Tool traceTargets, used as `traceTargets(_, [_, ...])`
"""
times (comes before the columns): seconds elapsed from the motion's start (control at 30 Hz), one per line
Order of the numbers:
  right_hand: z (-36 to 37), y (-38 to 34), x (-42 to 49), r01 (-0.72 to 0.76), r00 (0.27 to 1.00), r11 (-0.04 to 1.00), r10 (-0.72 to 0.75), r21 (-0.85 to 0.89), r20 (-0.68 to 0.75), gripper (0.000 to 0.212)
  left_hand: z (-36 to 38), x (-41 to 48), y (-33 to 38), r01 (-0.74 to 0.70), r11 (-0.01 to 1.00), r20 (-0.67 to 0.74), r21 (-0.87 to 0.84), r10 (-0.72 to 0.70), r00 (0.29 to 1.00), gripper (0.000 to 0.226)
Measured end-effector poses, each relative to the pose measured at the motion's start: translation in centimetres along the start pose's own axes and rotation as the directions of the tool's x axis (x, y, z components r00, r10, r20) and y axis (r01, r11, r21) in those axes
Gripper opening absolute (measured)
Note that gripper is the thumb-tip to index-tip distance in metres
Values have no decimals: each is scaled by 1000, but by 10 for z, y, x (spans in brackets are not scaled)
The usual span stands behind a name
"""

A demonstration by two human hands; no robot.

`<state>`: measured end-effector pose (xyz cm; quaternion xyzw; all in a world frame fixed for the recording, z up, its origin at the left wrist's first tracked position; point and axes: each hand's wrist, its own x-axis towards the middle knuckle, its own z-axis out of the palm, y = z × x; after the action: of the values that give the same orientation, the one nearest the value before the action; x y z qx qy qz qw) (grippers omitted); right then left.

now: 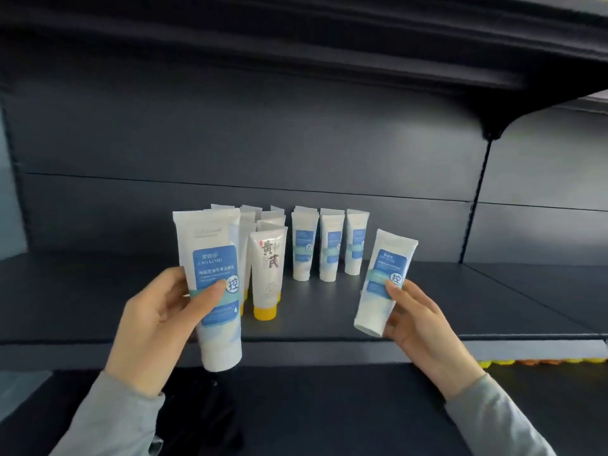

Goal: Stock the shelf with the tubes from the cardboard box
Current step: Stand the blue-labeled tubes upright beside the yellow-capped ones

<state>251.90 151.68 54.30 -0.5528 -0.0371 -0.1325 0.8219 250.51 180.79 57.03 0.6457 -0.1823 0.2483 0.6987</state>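
On the shelf (427, 311), yellow-capped tubes (267, 268) stand beside blue-labelled tubes (330, 248).

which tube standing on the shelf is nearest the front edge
The yellow-capped tube with big dark characters, beside the left hand; the blue-labelled tubes stand further back.

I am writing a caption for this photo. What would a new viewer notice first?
The two hands in front: the left hand grips an upright tube, the right hand a tilted tube. Behind them, on the dark shelf, white tubes stand in rows, one with a yellow cap.
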Motion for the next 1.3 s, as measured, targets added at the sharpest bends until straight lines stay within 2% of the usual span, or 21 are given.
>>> traceTargets(0.23, [-20, -15, 70, 99, 995, 994, -98, -49, 33, 16, 40, 5, -3, -21, 1000, -27, 11, 22, 999, 22])
traceTargets(0.37, [-39, -14, 112, 122, 992, 978, -117, -172, 38, 19, 59, 7, -9, -19, 999, -54, 37, 21, 998, 24])
traceTargets(0.57, [-62, 0, 168, 57, 995, 946, -27, -319, 97, 18, 79, 6, -16, -22, 997, -76, 74, 28, 997, 21])
traceTargets(0.67, [-65, 11, 189, 47, 997, 931, -20, -362, 78, 18, 88, 6, -18, -24, 995, -88, 98, 33, 996, 20])
traceTargets(0.9, [-68, 33, 209, 55, 998, 913, -37, -404, 52, 21, 93, 9, -20, -11, 995, -69, 104, 18, 997, 20])
traceTargets(1.17, [-71, 37, 212, 89, 994, 813, -112, -575, -5, 22, 88, 13, -20, -5, 997, -46, 74, 8, 999, 24])
traceTargets(1.3, [-68, 37, 212, 69, 994, 802, -106, -593, -27, 27, 84, 12, -20, -8, 998, -38, 64, 11, 999, 24])
